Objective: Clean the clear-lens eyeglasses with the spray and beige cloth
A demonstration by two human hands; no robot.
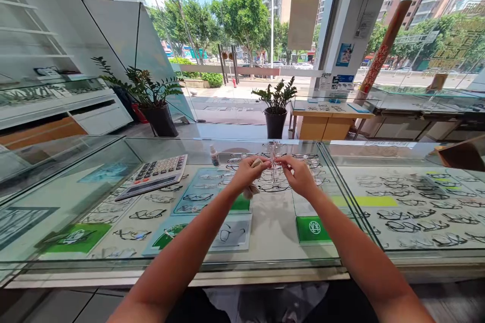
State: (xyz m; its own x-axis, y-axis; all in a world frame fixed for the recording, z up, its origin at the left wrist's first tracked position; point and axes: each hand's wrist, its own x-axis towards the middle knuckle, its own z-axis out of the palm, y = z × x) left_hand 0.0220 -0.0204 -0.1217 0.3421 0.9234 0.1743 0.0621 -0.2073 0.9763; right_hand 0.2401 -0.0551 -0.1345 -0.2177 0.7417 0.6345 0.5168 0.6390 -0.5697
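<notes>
Both my hands are raised above the glass counter, at a clear stand (pixel 274 174) that carries several eyeglasses (pixel 273 189). My left hand (pixel 246 171) is closed around a pale crumpled cloth (pixel 250 191), which hangs below the palm. Its fingertips reach the left side of the stand's centre. From the other side, my right hand (pixel 300 175) pinches with thumb and forefinger near the stand's middle. Whatever lies between those fingers is too small to make out. A small spray bottle (pixel 214 156) stands to the left of the stand.
A large calculator (pixel 156 174) lies on the counter glass (pixel 271 234) at left. Under the glass are rows of eyeglasses (pixel 147 213) and green cards (pixel 315 229). Another display case (pixel 413 212) adjoins at right. Potted plants (pixel 276 121) stand beyond, before the windows.
</notes>
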